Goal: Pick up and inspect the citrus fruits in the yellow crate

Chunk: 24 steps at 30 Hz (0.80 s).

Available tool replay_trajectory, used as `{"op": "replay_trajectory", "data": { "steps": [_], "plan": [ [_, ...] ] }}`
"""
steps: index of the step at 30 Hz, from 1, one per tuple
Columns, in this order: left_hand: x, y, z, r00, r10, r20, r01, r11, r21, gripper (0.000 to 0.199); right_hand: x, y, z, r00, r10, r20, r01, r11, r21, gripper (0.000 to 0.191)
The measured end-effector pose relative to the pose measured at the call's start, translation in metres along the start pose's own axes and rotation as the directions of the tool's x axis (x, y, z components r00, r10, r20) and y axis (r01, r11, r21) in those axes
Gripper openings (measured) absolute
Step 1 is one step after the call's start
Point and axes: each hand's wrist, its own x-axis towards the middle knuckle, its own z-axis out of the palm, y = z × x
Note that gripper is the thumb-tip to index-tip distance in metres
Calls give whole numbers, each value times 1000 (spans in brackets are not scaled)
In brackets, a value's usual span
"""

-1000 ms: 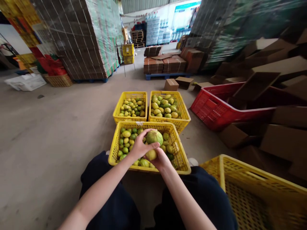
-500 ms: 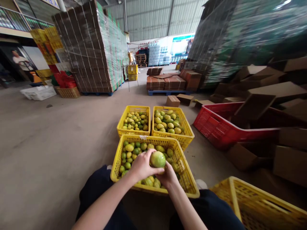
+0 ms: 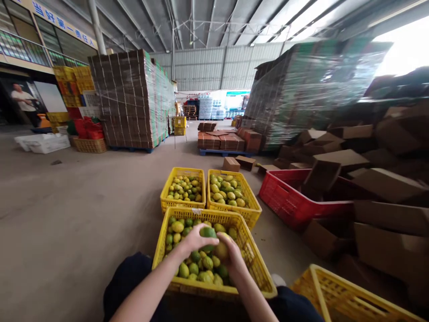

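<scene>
The near yellow crate sits between my knees and holds many green and yellow lemons. Above its middle, my left hand grips a green lemon between thumb and fingers. Close beside it on the right, my right hand curls round a yellowish lemon, partly covered by the fingers and a little blurred. The two fruits are almost touching. My wrists hide part of the crate's near rim.
Beyond stand two more lemon crates, a left one and a right one. A red crate with cardboard lies right, beside loose boxes. Another yellow crate is at lower right. Far left, a person stands near wrapped pallets.
Both hands were together round one large yellow-green lemon; now they have parted slightly, a green lemon in the left and a yellowish one in the right. The head view has tilted up.
</scene>
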Motion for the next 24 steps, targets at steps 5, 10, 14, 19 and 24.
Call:
{"op": "replay_trajectory", "data": {
  "steps": [5, 10, 14, 19, 24],
  "plan": [
    [-2, 23, -8, 986, -134, 95, 164, 840, -517, 45, -28, -45, 26, 996, 40, 78, -48, 994, 103, 19],
    [0, 38, -3, 995, -103, 1, 84, 801, -593, 45, -43, -70, 39, 995, -1, 98, -9, 995, 97, 18],
    [13, 33, 10, 993, -116, -38, 57, 714, -698, 43, -36, -66, 35, 993, 36, 114, -51, 990, 131, 18],
    [20, 25, 16, 975, -182, -125, 22, 644, -765, 33, -12, -70, 36, 996, 23, 87, -43, 970, 239, 14],
    [9, 30, 10, 942, -283, -182, -7, 525, -851, 32, 8, -75, 53, 969, 46, 242, -121, 945, 304, 20]
  ]
}}
